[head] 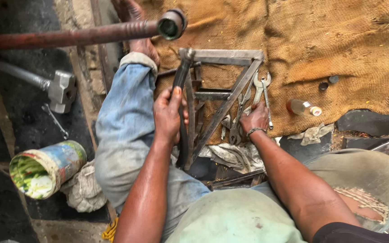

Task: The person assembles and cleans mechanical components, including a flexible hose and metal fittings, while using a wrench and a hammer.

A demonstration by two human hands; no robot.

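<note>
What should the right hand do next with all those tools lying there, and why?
Probably close the right hand on one of the spanners and lift it toward the metal frame. That hand already rests on the pile of tools on the sacking, while the left hand grips a dark bar against the frame, seemingly steadying it.

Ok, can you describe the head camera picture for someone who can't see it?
A seated person's left hand grips a dark metal bar on a triangular steel frame, while the right hand rests on steel spanners lying on brown burlap sacking.
</note>
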